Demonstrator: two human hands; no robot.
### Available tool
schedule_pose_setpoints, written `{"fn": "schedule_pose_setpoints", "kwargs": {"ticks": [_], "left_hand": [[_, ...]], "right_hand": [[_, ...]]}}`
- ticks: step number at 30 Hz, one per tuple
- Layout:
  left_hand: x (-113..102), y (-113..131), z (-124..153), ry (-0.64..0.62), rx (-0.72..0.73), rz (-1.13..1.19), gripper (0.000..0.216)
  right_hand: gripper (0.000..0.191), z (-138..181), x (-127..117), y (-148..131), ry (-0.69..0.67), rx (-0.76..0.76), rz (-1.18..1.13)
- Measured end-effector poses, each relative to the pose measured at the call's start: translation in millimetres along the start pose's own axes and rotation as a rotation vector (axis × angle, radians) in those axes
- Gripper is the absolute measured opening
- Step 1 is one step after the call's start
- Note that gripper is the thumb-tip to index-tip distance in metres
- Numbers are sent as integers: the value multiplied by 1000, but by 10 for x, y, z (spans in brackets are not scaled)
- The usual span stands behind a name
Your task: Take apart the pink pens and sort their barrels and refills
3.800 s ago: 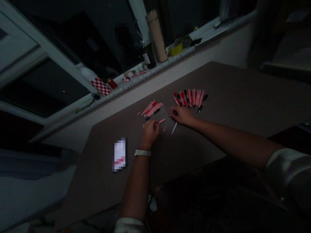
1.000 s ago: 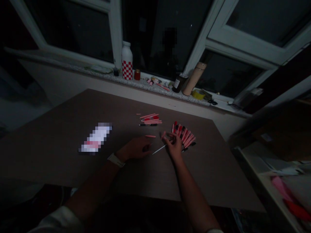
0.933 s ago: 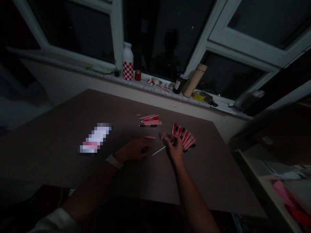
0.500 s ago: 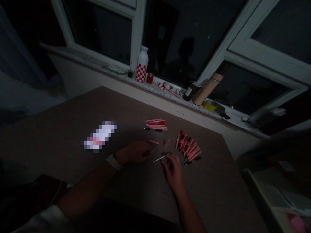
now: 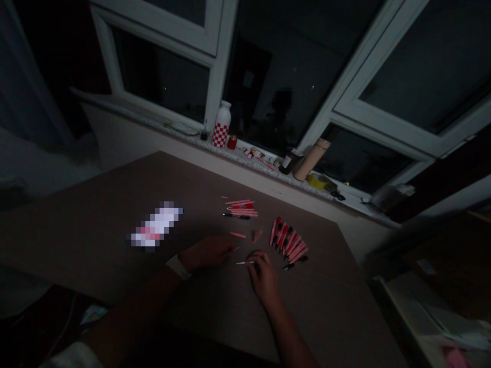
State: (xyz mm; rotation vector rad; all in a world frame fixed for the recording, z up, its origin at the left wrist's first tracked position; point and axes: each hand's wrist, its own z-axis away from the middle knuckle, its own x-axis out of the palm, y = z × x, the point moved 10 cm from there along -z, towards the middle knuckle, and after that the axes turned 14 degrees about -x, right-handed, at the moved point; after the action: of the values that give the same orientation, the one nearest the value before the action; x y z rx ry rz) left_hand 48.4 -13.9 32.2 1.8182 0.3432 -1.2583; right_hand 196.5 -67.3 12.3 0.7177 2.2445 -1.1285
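The scene is dim. My left hand (image 5: 209, 251), with a watch on the wrist, rests on the brown table (image 5: 95, 214) with fingers curled over a small pink piece. My right hand (image 5: 263, 276) pinches a thin white pen refill (image 5: 244, 262) that points left toward the left hand. A fan of pink and red pens (image 5: 288, 242) lies just beyond the right hand. A second bundle of pink pens (image 5: 241, 209) lies farther back. Two loose pink pieces (image 5: 247, 235) lie between the piles and my hands.
A blurred flat white object (image 5: 155, 229) lies on the table at left. The windowsill (image 5: 245, 156) behind holds a red-checked white bottle (image 5: 221, 125), a cardboard tube (image 5: 312, 158), a dark bottle, a tape roll and small items. A shelf stands at the right.
My right hand drew back from the fan of pens toward me and took up the white refill. The left hand stayed put. The camera tilted and swung.
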Motion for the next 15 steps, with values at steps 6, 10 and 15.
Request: {"fn": "schedule_pose_setpoints", "kwargs": {"ticks": [6,10,15], "left_hand": [[-126,80,-39,69,-24,22,18],[-168,81,-77,69,-69,15,22],[-136,37,-112,47,-110,125,27]], "right_hand": [[12,7,13,-35,-14,-16,49],[13,11,58,-67,-61,-25,91],[14,16,103,-83,-106,-19,168]]}}
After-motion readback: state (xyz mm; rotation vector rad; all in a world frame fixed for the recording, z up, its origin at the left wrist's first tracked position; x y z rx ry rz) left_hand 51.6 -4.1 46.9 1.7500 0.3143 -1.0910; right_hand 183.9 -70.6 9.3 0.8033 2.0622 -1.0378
